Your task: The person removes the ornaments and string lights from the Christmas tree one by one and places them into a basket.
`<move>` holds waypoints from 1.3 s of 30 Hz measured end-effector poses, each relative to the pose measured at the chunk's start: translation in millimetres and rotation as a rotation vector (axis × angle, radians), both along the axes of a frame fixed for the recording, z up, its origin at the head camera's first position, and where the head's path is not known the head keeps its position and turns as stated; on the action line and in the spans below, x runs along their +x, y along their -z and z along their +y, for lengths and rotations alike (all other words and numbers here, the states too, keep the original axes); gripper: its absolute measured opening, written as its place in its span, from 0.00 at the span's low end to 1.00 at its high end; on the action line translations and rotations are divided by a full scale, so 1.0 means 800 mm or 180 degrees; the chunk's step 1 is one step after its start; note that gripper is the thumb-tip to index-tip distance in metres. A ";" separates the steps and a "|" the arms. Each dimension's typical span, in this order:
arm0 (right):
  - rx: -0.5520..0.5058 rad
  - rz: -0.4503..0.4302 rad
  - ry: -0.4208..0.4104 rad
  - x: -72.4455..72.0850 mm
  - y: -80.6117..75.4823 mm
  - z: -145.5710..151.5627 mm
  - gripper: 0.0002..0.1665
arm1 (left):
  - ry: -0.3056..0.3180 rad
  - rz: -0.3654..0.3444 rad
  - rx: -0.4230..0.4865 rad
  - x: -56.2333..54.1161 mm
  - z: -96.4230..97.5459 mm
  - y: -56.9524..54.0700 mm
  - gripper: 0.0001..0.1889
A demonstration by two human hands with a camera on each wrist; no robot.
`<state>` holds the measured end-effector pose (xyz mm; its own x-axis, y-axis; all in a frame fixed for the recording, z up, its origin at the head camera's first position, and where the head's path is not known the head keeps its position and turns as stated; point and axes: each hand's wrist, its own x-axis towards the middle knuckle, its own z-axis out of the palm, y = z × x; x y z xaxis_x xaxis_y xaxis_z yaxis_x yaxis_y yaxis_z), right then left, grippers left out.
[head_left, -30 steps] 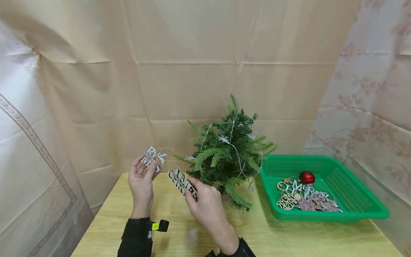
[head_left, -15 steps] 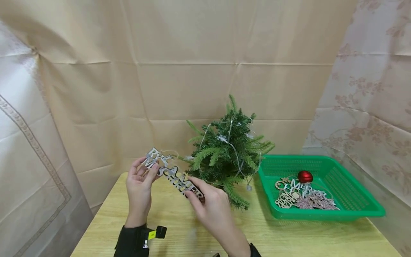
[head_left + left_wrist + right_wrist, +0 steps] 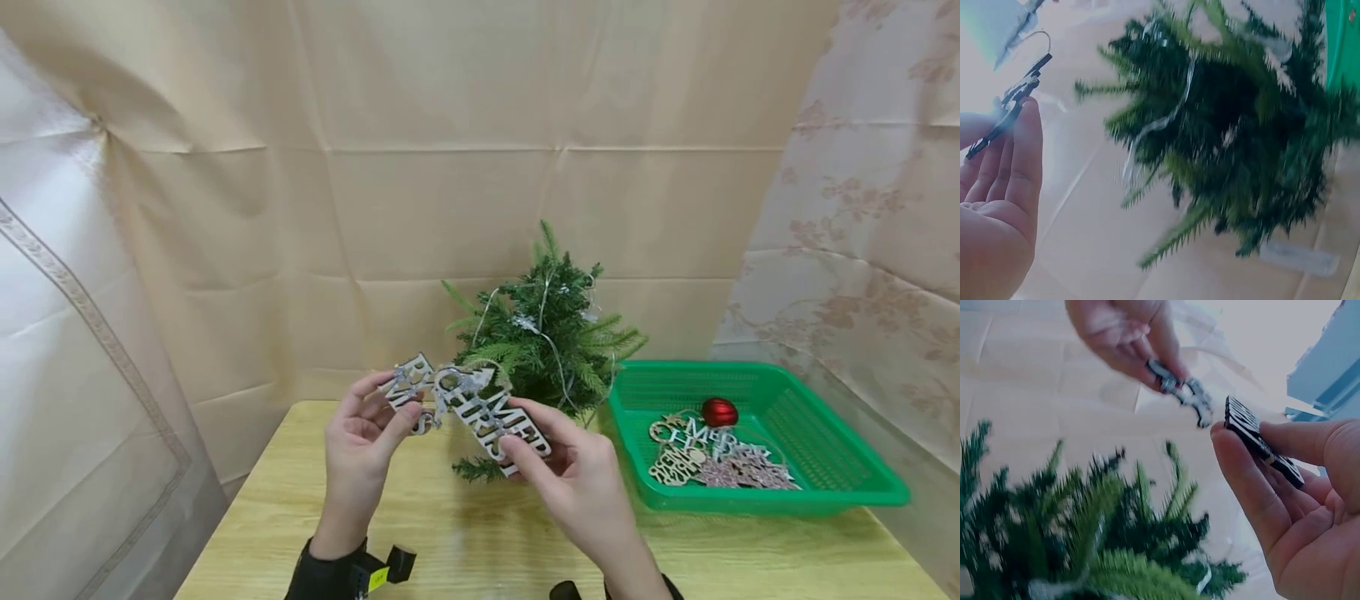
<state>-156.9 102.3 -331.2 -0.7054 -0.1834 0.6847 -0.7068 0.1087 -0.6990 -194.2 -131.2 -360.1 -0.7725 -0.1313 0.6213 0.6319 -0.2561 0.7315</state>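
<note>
My left hand (image 3: 363,454) pinches a silver letter ornament (image 3: 411,377) between thumb and fingers; "RY" and "M" can be read on it. To its right, my right hand (image 3: 581,467) grips a second silver letter ornament (image 3: 480,421), reading "MER" over "CHRIS", with thumb on its face. Their near ends overlap in the head view, but a gap separates the left ornament (image 3: 1188,400) from the right ornament (image 3: 1254,434) in the right wrist view. Seen edge-on in the left wrist view, the left ornament (image 3: 1013,103) has a thin loop of string. Behind both hands stands a small Christmas tree (image 3: 558,333).
A green plastic basket (image 3: 847,467) stands right of the tree on the wooden table (image 3: 255,508). It holds a red bauble (image 3: 719,412), wooden letter ornaments (image 3: 675,467) and glittery pink ornaments (image 3: 738,471). A wire light string (image 3: 553,342) winds round the tree. Curtain cloth hangs behind.
Both hands have moved right, to in front of the tree's lower left. The ornaments, first apart, now overlap in the head view. The right one has turned its face more toward the camera.
</note>
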 end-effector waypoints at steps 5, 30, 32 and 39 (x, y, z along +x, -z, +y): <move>-0.0030 -0.0411 -0.0039 -0.005 -0.001 0.017 0.23 | 0.0069 -0.0002 -0.0164 0.010 0.024 0.004 0.24; 0.0000 -0.0740 -0.0178 -0.019 0.000 0.024 0.24 | 0.0300 0.0049 0.0006 0.017 0.066 0.007 0.22; 0.0010 -0.0753 -0.0167 -0.018 0.000 0.025 0.24 | 0.0299 0.0018 0.0015 0.018 0.067 0.008 0.22; -0.0019 -0.0555 -0.0252 -0.017 -0.001 0.029 0.21 | 0.0332 -0.0030 0.0048 0.022 0.072 0.007 0.22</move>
